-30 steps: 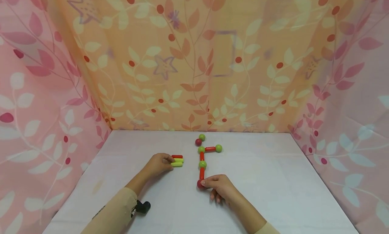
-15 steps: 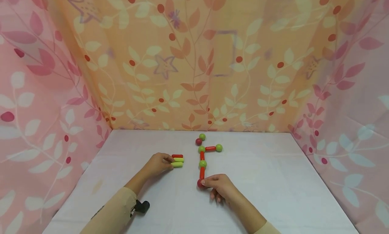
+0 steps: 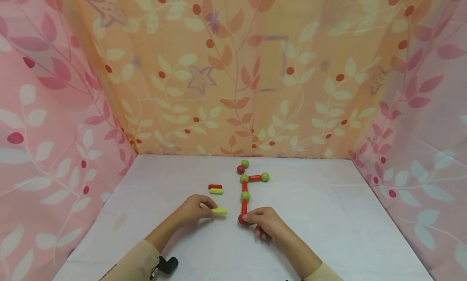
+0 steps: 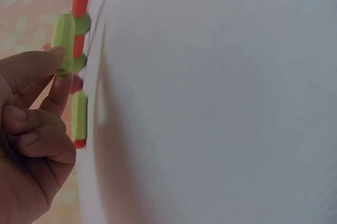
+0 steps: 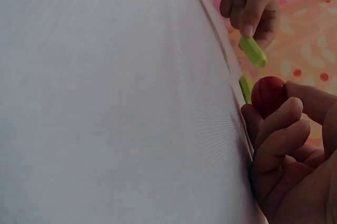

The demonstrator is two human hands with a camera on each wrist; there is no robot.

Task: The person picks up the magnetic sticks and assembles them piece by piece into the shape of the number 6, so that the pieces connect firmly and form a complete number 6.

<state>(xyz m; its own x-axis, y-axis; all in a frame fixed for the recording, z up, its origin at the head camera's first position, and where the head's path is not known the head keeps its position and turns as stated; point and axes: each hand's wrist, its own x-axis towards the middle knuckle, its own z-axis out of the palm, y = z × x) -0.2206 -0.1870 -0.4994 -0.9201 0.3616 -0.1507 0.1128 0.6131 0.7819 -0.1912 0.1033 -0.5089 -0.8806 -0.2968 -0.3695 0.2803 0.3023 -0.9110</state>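
Between thumb and fingertips, my left hand (image 3: 198, 208) pinches a yellow-green stick (image 3: 219, 211), its free end pointing right; the left wrist view shows this ridged stick (image 4: 64, 42) close up. My right hand (image 3: 268, 223) grips a red ball (image 5: 269, 96) at the near end of a joined chain. From that ball a red stick (image 3: 244, 206) leads to a green ball (image 3: 245, 196). Another red stick (image 3: 245, 186) runs on to a second green ball (image 3: 244, 178), where a red stick (image 3: 255, 178) branches right to a green end ball (image 3: 265, 176).
A loose red stick (image 3: 215, 186) and a yellow-green stick (image 3: 216, 191) lie side by side left of the chain. Behind it, a red ball (image 3: 240, 169) and a green ball (image 3: 245, 164) sit together on the white table (image 3: 328, 216). Patterned curtains (image 3: 233, 70) enclose the back and sides.
My left hand has taken the nearest yellow-green stick from the group and brought it toward me and slightly right. The right hand stays at the red ball.
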